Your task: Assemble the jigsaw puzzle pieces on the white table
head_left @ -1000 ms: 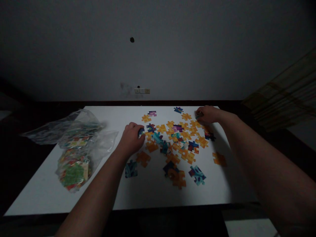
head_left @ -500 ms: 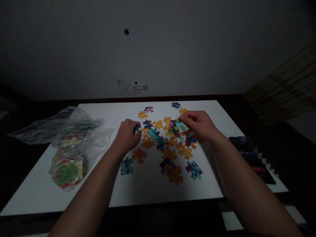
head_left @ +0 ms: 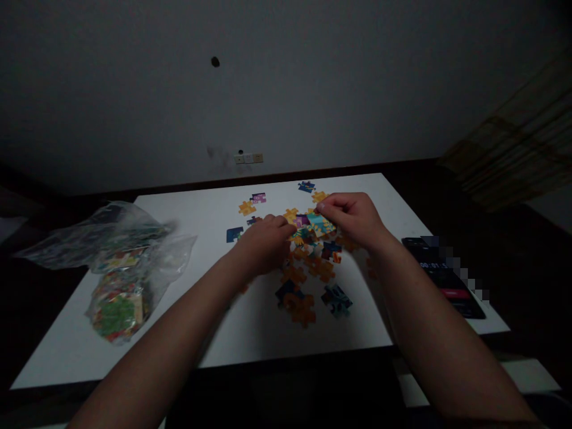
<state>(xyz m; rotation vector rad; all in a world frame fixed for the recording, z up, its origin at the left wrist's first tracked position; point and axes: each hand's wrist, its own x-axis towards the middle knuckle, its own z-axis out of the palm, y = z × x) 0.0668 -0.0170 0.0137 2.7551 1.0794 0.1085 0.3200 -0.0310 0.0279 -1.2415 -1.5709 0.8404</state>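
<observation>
My right hand point(head_left: 353, 219) pinches a teal puzzle piece point(head_left: 320, 223) with yellow leaf shapes between thumb and fingertips, at the right of the jigsaw pile. Over the left part of the pile, my left hand point(head_left: 266, 245) reaches in with fingers stretched to the right; its thumb and what lies beneath it are hidden. Orange puzzle pieces point(head_left: 322, 269) lie loose and overlapping around both hands. A purple piece point(head_left: 302, 220) sits just left of the teal one. Left of my left hand rests a dark blue piece point(head_left: 234, 234).
On the white table point(head_left: 179, 333), a clear plastic bag point(head_left: 120, 298) with more colourful pieces stands at the left. A dark phone point(head_left: 447, 280) showing a timer lies near the right edge. Stray pieces, such as a blue one point(head_left: 306, 186), are at the far side.
My left hand has let go of a dark blue piece at the left and moved right over the pile. My right hand keeps the teal piece. The view has shifted slightly.
</observation>
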